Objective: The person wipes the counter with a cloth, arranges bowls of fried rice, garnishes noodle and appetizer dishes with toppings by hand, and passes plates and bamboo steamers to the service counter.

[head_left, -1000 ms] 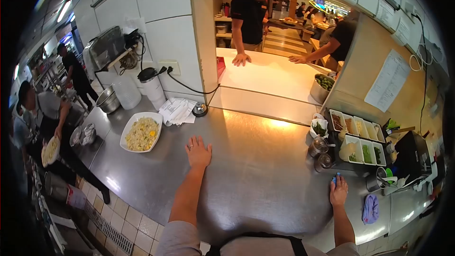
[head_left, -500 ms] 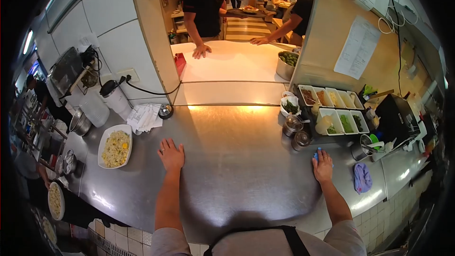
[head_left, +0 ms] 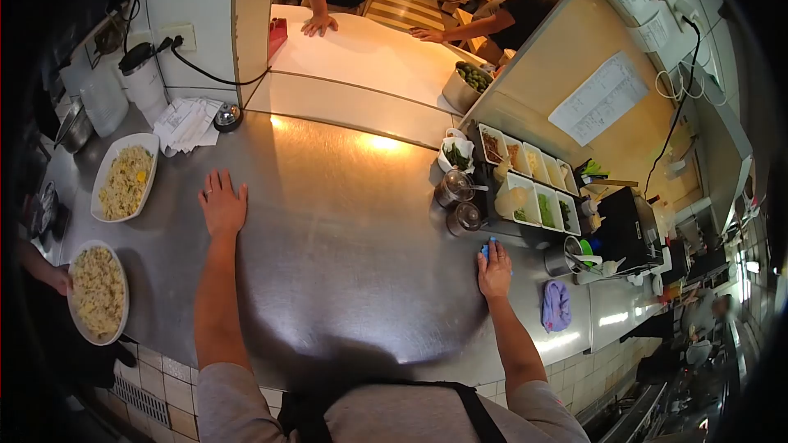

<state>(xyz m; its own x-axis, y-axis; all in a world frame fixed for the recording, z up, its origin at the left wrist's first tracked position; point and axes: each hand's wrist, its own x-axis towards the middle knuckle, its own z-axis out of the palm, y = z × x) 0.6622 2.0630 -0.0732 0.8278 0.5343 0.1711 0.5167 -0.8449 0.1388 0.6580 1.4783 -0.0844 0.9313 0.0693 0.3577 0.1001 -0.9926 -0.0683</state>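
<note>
My left hand (head_left: 222,204) lies flat on the steel counter (head_left: 345,238), fingers spread, holding nothing. To its left is a white oval dish of fried rice (head_left: 125,183). A second dish of fried rice (head_left: 98,294) is at the counter's left edge, with another person's hand (head_left: 59,279) on its rim. My right hand (head_left: 495,271) rests on the counter with its fingers over a blue cloth (head_left: 486,250), which shows only in part beside the thumb and fingertips. A crumpled purple cloth (head_left: 556,307) lies to its right, apart from the hand.
Beyond my right hand stand lidded jars (head_left: 465,218) and a rack of white condiment tubs (head_left: 544,203). A call bell (head_left: 227,117) and paper slips (head_left: 187,124) lie at the back left. Two people lean on the white pass shelf (head_left: 361,53), near a pot of green produce (head_left: 465,86).
My view has tilted and turned. The second fried rice dish has come up from the lower left to the counter's edge in another person's hand. My hands stay on the counter.
</note>
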